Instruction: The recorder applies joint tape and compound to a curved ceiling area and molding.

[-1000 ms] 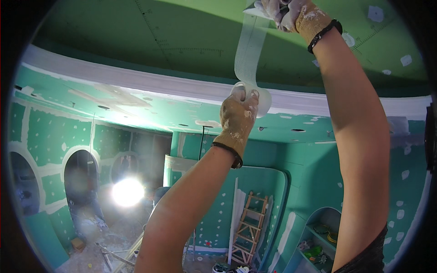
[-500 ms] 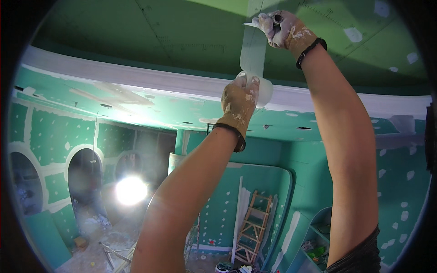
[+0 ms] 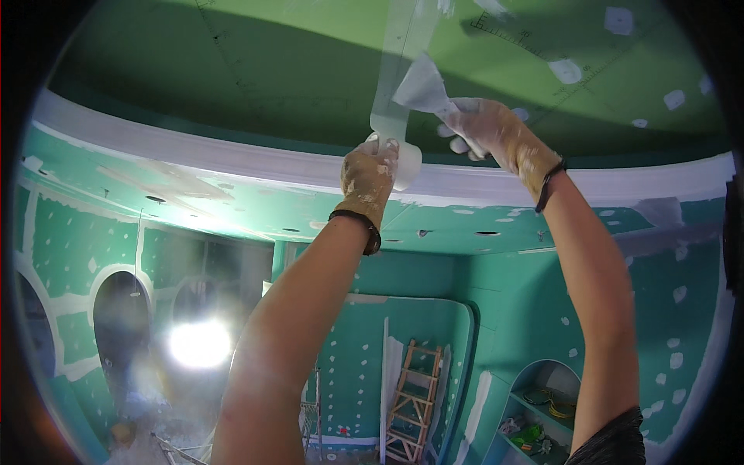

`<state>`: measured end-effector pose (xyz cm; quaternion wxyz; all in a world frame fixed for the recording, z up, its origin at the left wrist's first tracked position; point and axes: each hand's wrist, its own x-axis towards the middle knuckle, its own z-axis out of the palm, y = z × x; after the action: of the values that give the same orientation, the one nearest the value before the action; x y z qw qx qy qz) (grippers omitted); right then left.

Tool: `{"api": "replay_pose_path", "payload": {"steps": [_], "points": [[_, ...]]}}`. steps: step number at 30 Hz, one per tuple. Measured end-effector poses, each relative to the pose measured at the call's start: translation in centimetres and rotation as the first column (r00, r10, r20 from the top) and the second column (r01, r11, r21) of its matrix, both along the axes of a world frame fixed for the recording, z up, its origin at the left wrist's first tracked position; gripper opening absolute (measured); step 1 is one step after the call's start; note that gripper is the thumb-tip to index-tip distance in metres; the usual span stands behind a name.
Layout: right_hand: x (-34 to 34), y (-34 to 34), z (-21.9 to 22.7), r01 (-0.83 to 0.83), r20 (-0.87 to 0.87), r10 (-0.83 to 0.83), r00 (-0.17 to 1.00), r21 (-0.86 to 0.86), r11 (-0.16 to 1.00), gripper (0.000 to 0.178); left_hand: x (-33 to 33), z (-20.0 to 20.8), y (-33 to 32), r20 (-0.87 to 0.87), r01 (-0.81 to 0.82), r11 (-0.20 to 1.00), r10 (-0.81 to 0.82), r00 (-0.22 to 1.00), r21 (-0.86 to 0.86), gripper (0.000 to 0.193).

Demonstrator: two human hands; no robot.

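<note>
My left hand, in a tan glove smeared with white, is closed on a roll of white joint tape just in front of the ceiling's curved edge. From the roll a pale strip of tape runs up over the green ceiling board. Gloved the same way, my right hand grips a putty knife to the right of the strip. Its white-coated blade points up and left, overlapping the tape in the picture; whether it touches the board I cannot tell.
A white curved cornice crosses below the green board. Behind and lower, a wooden ladder leans by the far wall. At lower left a bright work lamp glares. An arched niche at lower right holds loose items.
My right hand has come lower and turned, so the knife's broad blade now shows instead of its edge. The whole view has shifted a little; my left hand still holds the roll.
</note>
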<state>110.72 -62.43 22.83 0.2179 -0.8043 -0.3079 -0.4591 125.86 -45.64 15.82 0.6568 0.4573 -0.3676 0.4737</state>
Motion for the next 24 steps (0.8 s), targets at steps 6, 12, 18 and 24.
{"api": "replay_pose_path", "payload": {"steps": [6, 12, 18, 24], "points": [[-4.5, -0.1, 2.2, 0.700, 0.599, -0.513, 0.615, -0.117, 0.704, 0.046, -0.6, 0.5, 0.2, 0.042, 0.012, 1.000, -0.012, 0.999, -0.004, 0.039], [-7.3, 3.4, 7.5, 0.770, 0.741, -0.524, 0.421, 0.014, 0.638, 0.029, -1.7, 0.5, -0.4, 0.026, -0.025, 1.000, 0.025, 0.999, 0.006, 0.042], [-13.8, 4.5, 10.7, 0.778, 0.835, -0.483, 0.262, 0.113, 0.618, 0.043, -0.3, 0.4, -0.5, 0.042, 0.049, 0.999, -0.049, 0.998, 0.001, 0.049], [-23.0, 6.5, 7.9, 0.943, 0.925, -0.195, -0.325, 0.303, -0.138, 0.022, 0.2, 1.1, -1.2, 0.070, 0.071, 0.997, -0.071, 0.995, -0.002, 0.047]]}}
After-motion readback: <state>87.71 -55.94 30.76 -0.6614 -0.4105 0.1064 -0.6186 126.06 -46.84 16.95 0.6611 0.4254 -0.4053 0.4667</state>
